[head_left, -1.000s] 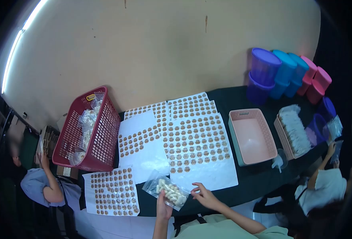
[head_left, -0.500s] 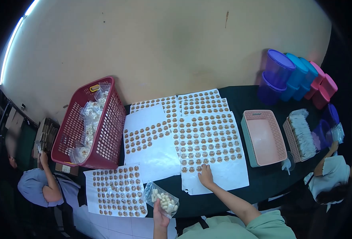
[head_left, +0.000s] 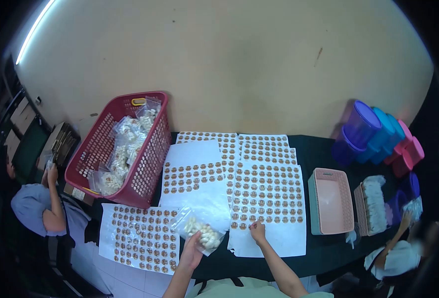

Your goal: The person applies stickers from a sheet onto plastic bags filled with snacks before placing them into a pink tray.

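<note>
A clear plastic bag of pale, oblong pieces is held in my left hand, just above the table's front edge. My right hand is at the lowest row of round brown stickers on the large white sheet. Its fingers are pinched together; whether a sticker is between them is too small to tell. More sticker sheets lie around: one partly bare sheet left of the large one, and another at the front left.
A maroon basket with filled bags stands at the left. To the right are a pink tray, a basket of white packets and stacked purple, blue and pink containers. Two people, one on the left and one on the right, work nearby.
The view has shifted. My left hand has brought the bag up and inward, nearer my right hand. The fingers of my right hand have drawn together at the bottom sticker row.
</note>
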Available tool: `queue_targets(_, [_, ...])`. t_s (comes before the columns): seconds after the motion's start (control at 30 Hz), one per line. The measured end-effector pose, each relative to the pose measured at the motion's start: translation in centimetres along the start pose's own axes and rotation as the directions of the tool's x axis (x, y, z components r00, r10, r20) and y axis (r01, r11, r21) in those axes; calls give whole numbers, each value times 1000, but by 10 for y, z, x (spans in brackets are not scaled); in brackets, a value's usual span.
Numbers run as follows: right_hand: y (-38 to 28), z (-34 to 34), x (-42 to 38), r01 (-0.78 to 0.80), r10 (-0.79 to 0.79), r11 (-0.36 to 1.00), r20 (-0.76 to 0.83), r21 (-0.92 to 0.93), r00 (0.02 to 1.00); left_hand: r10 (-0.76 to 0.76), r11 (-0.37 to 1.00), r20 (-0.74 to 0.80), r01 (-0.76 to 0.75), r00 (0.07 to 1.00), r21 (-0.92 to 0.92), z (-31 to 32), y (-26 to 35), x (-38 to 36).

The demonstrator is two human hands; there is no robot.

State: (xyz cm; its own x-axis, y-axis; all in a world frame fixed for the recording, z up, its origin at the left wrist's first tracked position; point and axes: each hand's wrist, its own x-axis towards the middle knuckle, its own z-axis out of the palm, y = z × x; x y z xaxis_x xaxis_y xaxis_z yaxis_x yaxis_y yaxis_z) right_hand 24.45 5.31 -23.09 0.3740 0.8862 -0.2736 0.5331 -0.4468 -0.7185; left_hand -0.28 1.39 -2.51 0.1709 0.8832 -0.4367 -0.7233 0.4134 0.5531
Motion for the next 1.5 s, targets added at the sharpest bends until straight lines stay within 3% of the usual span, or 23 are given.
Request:
queue_targets(0.03, [-10,-10,-4,15,-15,1000,4,-4,1000,14,1000,0,-14,1000,-8,9,3,1])
queue_targets(0.07, [-39,-38,-19,-276,153,882,322,381,934,37,999,12,-38,999,33,21,8,2])
queue_targets(0.1, [-66,-67,-34,-599,148,560,642,573,752,58,995,29,-60,998,74,30,10,3])
queue_targets(0.17, [-107,-107,-61,-557,-145,440,669,704,729,78,994,57,-82,995,68,38,11,7])
queue_targets(0.23, [-145,-144,-84,-453,-323,374,572,809,754,63,973,139,-92,988,213,43,8,9])
queue_targets(0.3, [-178,-173,-106,-379,-341,397,518,836,785,81,966,150,-115,985,232,65,5,0])
queue_targets(0.37, [-203,-190,-128,-78,-414,480,304,874,858,112,924,206,-178,972,339,76,-3,-8])
queue_targets(0.43, [-212,-195,-141,-29,-401,493,257,870,880,158,899,241,-240,958,367,88,-14,-17])
queue_targets(0.5, [-209,-194,-147,302,-516,562,41,770,856,207,867,275,-306,939,393,97,-24,-28])
queue_targets(0.63, [-203,-202,-159,343,-471,601,-26,722,882,251,819,290,-363,923,444,113,-40,-50])
queue_targets(1.03, [-174,-224,-172,239,-424,602,52,762,904,419,656,382,-565,824,500,122,-81,-68])
queue_targets(1.2, [-170,-227,-176,286,-431,604,3,744,902,402,657,351,-534,846,532,131,-86,-72])
queue_targets(1.3, [-165,-226,-177,398,-466,659,-70,638,882,337,683,337,-475,879,555,134,-85,-76])
queue_targets(1.37, [-162,-229,-177,498,-511,752,-95,432,854,280,678,338,-434,898,593,135,-84,-77])
queue_targets(1.5, [-167,-233,-181,412,-474,673,-68,615,878,296,731,372,-459,880,504,136,-86,-79])
